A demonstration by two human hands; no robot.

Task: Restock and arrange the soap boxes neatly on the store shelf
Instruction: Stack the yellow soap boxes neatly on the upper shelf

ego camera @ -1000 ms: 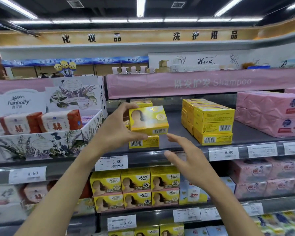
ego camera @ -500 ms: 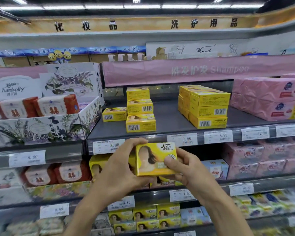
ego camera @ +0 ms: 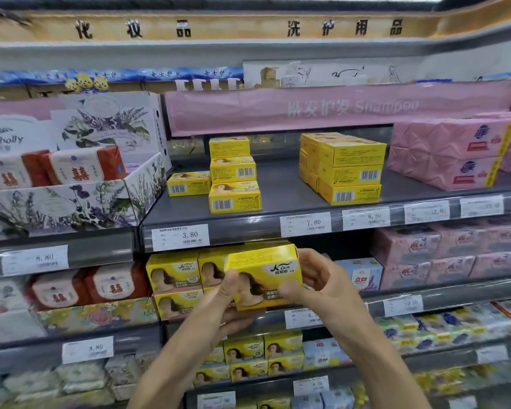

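Note:
A yellow soap box (ego camera: 266, 274) with a woman's portrait on its front is held in both hands in front of the second shelf. My left hand (ego camera: 229, 302) grips its lower left corner, and my right hand (ego camera: 319, 283) holds its right end. Behind the box, more yellow soap boxes (ego camera: 174, 283) stand in two rows on that shelf. On the dark upper shelf (ego camera: 278, 199) stands a stack of three yellow boxes (ego camera: 233, 175) with a single box (ego camera: 188, 183) to its left. A larger yellow stack (ego camera: 347, 168) stands further right.
Pink wrapped soap packs (ego camera: 452, 154) fill the upper shelf's right end. A floral display carton (ego camera: 71, 202) with red-and-white soap bars sits at the left. Price tags (ego camera: 180, 237) line the shelf edges. Lower shelves hold more yellow, blue and pink soap packs.
The yellow box came off the top of the upper-shelf stack and has been brought down in front of the second shelf. My right hand joined the left on it.

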